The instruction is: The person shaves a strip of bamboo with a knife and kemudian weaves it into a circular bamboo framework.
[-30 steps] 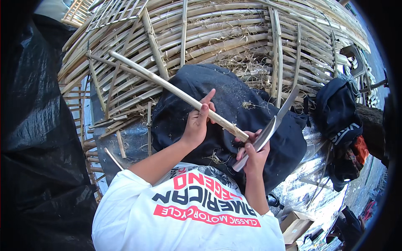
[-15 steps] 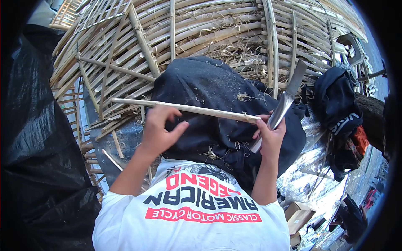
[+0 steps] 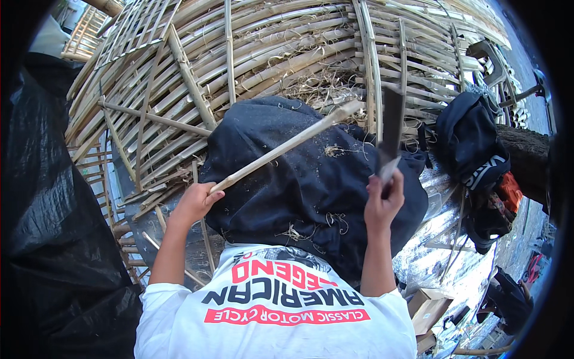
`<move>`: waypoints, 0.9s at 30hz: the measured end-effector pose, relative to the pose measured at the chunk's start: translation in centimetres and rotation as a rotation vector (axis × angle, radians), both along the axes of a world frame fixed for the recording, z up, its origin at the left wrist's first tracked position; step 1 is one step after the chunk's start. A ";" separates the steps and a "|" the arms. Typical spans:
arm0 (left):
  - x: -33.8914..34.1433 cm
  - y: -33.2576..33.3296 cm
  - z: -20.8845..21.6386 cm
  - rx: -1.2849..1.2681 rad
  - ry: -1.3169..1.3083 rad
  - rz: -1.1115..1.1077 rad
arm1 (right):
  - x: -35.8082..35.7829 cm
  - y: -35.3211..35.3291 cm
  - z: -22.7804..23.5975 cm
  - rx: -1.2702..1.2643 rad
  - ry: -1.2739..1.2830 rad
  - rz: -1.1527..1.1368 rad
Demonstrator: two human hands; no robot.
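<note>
A pale bamboo stick [image 3: 281, 148] slants up and to the right over the dark cloth [image 3: 269, 209] on my lap. Its near end is gripped in my left hand [image 3: 196, 202], while its knobbed far end points at the bamboo slats. On the other side, my right hand [image 3: 384, 200] is wrapped round the metal handle of a broad-bladed knife [image 3: 391, 122]. The blade stands nearly upright, blurred by motion and apart from the stick. Thin shavings [image 3: 293, 232] lie on the cloth.
Beyond my lap spreads a platform of bamboo slats [image 3: 269, 57], with curled shavings [image 3: 326, 87] heaped on it. Black sheeting [image 3: 60, 227] hangs at left. A dark bag [image 3: 469, 134] lies at right by a log [image 3: 526, 146]. Below it stands a cardboard box [image 3: 427, 310].
My left hand has taken hold of the stick's left end, and my right fingers have let go of its other end. The stick has swung up at the right; the knife is more upright.
</note>
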State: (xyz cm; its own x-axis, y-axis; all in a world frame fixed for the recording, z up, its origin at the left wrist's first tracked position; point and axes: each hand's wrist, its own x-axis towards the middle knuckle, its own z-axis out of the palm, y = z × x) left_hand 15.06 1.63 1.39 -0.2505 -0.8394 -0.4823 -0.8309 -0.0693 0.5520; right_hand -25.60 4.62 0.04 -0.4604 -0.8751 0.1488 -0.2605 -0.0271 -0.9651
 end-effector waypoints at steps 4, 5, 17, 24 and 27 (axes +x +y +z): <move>-1.3 0.8 -0.1 0.045 0.067 0.044 | 2.2 -0.2 0.1 0.010 0.419 0.227; -1.4 0.9 -0.2 0.045 0.064 0.040 | 2.4 -0.3 0.0 0.011 0.417 0.223; -1.6 1.0 -1.3 -0.054 -0.033 0.054 | -0.8 -5.0 -0.2 0.199 0.935 0.236; -1.5 0.7 -2.4 -0.106 -0.031 0.008 | -0.5 -4.4 0.3 0.077 0.970 0.376; -1.8 0.9 -2.0 -0.106 -0.014 0.040 | -1.6 -5.5 0.2 0.071 1.031 0.315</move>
